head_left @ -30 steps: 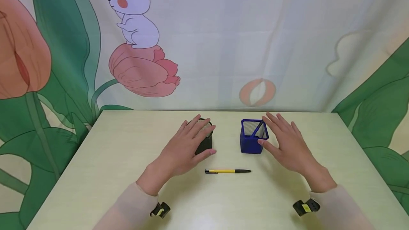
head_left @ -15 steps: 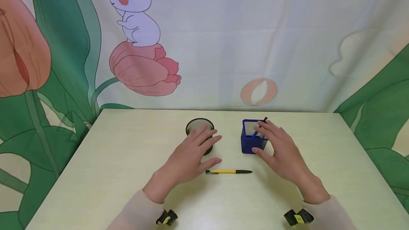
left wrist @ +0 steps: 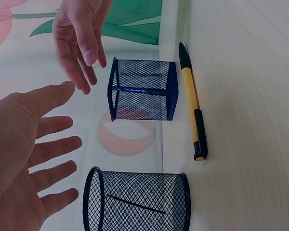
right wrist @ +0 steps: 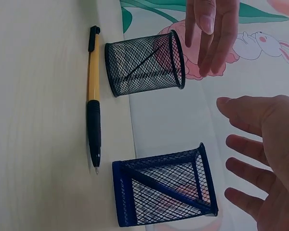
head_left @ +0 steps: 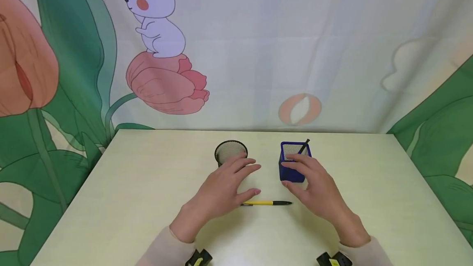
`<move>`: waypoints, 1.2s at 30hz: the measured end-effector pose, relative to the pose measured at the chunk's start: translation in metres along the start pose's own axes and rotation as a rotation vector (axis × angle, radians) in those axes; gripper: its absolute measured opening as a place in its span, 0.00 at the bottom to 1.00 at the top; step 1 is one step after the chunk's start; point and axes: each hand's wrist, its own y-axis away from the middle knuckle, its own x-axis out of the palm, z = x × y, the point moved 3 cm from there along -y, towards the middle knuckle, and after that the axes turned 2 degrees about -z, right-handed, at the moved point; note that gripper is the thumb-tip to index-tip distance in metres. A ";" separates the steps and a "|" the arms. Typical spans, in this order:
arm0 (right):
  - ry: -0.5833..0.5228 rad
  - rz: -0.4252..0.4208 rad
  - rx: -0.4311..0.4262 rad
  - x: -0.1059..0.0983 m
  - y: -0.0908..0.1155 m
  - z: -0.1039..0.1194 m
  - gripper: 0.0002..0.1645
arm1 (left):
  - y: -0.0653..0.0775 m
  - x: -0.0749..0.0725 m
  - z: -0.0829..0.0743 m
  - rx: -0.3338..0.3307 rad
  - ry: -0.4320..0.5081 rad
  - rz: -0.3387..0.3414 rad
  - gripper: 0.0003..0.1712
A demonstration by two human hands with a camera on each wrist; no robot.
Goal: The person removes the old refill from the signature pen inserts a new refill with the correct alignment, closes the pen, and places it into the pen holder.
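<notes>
Left hand (head_left: 223,188), right hand (head_left: 318,188) hover near pen (head_left: 264,203), fingers loosely spread, holding nothing. Approach step, apparently; gripping pen would call for lowering.

One left hand (head_left: 226,186) and one right hand (head_left: 318,186) are showing, making two. Left sleeve (head_left: 166,247) and right sleeve (head_left: 366,253) are making two. Left wrist block (head_left: 198,258) and right wrist block (head_left: 334,260): also making two. One black cup (head_left: 230,150) and one blue cup (head_left: 293,174) are totalling two. One yellow pen (head_left: 262,203) plus one dark pen (head_left: 304,146) are counting as two; a thin line (left wrist: 136,204) is showing at the black cup, can't tell if it's a third. One table (head_left: 148,192) is showing, one backdrop (head_left: 240,52). Print is showing one rabbit (head_left: 159,32), one pink ring (head_left: 284,110), two tulips: one orange tulip (head_left: 27,52), one pink tulip (head_left: 162,83). Leaves (head_left: 74,48) are overlapping, no sure count.
</notes>
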 end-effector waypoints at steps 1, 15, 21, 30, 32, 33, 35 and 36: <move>-0.002 0.001 -0.007 0.001 0.000 0.001 0.27 | 0.000 0.001 -0.001 -0.002 0.001 0.004 0.33; 0.012 0.092 0.000 0.003 0.003 0.004 0.23 | 0.002 0.004 -0.003 0.030 -0.017 0.008 0.30; 0.046 0.118 0.015 0.005 0.003 0.004 0.22 | 0.004 0.001 -0.008 0.098 -0.002 -0.040 0.29; 0.051 0.167 0.012 0.010 0.006 0.000 0.22 | 0.008 0.010 -0.018 0.114 0.058 0.065 0.30; 0.058 0.193 0.028 0.013 0.007 -0.003 0.23 | 0.009 0.016 -0.017 0.065 0.062 0.134 0.31; 0.061 0.209 0.038 0.015 0.008 -0.004 0.23 | 0.009 0.020 -0.016 0.039 0.057 0.168 0.31; 0.065 0.245 0.064 0.018 0.009 -0.007 0.23 | 0.010 0.027 -0.013 -0.011 0.047 0.225 0.32; 0.068 0.263 0.079 0.020 0.010 -0.009 0.23 | 0.010 0.030 -0.011 -0.032 0.039 0.245 0.32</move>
